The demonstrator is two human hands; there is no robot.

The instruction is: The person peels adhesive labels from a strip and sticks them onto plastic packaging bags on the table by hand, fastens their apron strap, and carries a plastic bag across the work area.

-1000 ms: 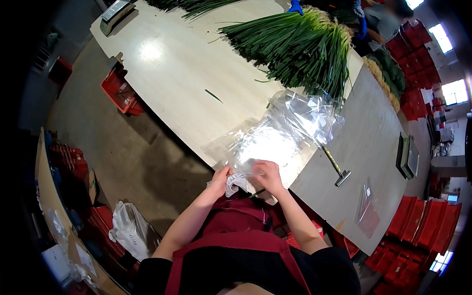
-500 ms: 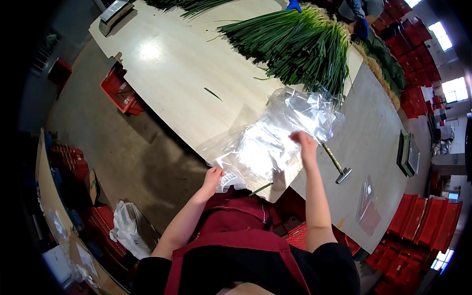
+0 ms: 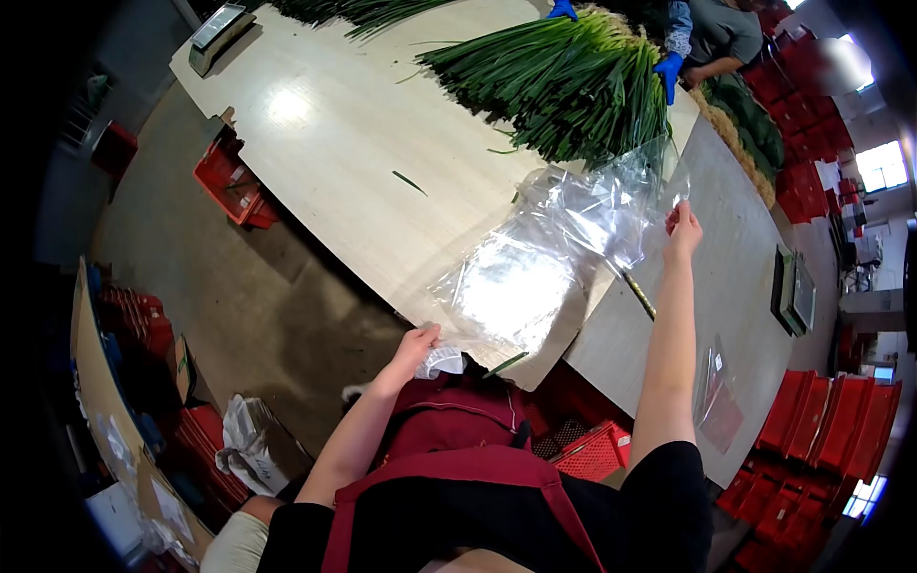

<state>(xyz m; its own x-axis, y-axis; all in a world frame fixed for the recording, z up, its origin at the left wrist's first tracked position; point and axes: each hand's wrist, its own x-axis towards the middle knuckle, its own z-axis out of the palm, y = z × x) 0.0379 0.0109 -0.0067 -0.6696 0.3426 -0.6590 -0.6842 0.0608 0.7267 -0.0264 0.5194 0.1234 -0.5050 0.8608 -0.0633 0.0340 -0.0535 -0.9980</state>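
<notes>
A clear plastic bag (image 3: 521, 277) lies crumpled and shiny across the near part of the table. My left hand (image 3: 416, 346) is closed on its near left edge, where a white printed patch shows. Out to the right, my right hand (image 3: 683, 232) pinches the bag's far right edge and holds it slightly raised. Beyond the plastic is a large fanned heap of long green chives (image 3: 564, 86) with pale root ends. The bag's far edge reaches the leaf tips.
A co-worker's blue-gloved hand (image 3: 670, 74) touches the heap's right side. A metal-handled tool (image 3: 639, 294) lies partly behind my right forearm. Scales stand at the far left (image 3: 218, 38) and right (image 3: 795, 291). Red crates (image 3: 821, 425) are stacked at right; another red crate (image 3: 587, 453) sits below the table.
My right hand has moved right and away from me, drawing the bag's far edge out with it. My left hand stays nearly in place. The co-worker's gloved hand has come down onto the chives.
</notes>
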